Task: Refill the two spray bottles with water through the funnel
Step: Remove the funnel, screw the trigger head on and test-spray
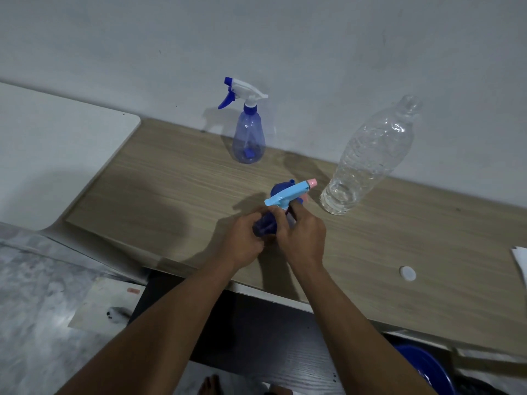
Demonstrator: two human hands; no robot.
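My left hand (243, 242) grips the dark blue body of a spray bottle (266, 226) near the table's front edge. My right hand (302, 238) holds the neck under its light blue spray head (288, 193), which has a pink nozzle pointing right. Just behind that head shows a blue rounded object (281, 187), possibly the funnel, mostly hidden. A second spray bottle (248, 138), clear blue with a white and blue trigger head, stands upright by the wall. A large clear plastic bottle (370, 158) with no cap stands to the right, with a little water at its bottom.
The wooden table (171, 189) runs along a white wall. A white bottle cap (407, 273) lies near the front right. A white surface (57, 155) adjoins the table on the left. A blue basin (427, 369) sits below the table edge at lower right.
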